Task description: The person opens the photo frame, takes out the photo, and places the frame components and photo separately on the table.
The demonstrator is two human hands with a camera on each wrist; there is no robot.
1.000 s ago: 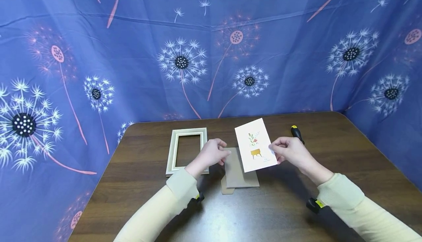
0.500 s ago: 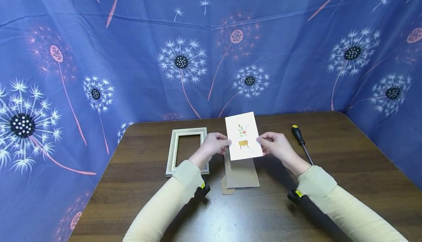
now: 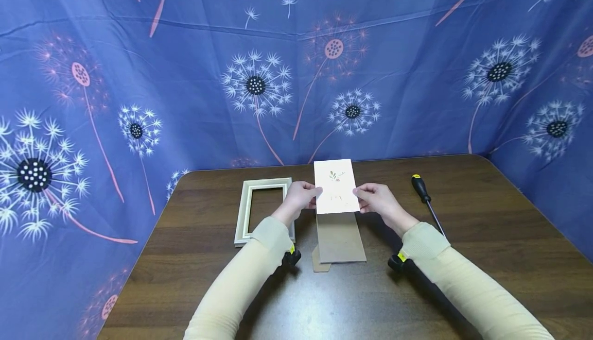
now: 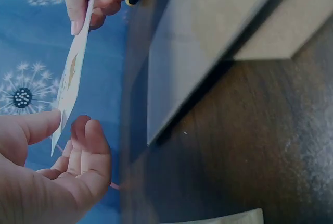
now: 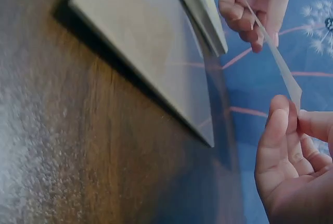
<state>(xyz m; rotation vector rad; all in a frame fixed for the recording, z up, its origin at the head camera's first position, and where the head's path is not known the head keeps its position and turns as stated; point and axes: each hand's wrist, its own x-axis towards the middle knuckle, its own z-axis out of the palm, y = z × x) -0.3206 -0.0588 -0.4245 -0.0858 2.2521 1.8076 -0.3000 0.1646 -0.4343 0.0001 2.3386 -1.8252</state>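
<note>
Both hands hold a white picture card (image 3: 335, 188) up over the table, one at each side edge. Printed on it is a plant with green leaves, washed out by glare in the head view. My left hand (image 3: 298, 199) pinches the left edge, the thumb (image 4: 44, 125) on the printed face and curled fingers behind. At the right edge, my right hand (image 3: 381, 204) pinches the card the same way. Below and nearer lies a flat beige backing board (image 3: 340, 242) with a glossy top, its far end overlapped by the card in the head view.
An empty cream picture frame (image 3: 243, 211) lies left of the board, partly behind the left arm. A tan tab (image 3: 320, 265) sticks out from under the board. On the right lies a black screwdriver (image 3: 420, 188) with a yellow end. Blue dandelion-print cloth (image 3: 199, 98) hangs behind the table.
The left hand has taken hold of the card's left edge. The card has moved left and away, straightened from its tilt, and leaned back. The right arm's shift left has uncovered the screwdriver's shaft.
</note>
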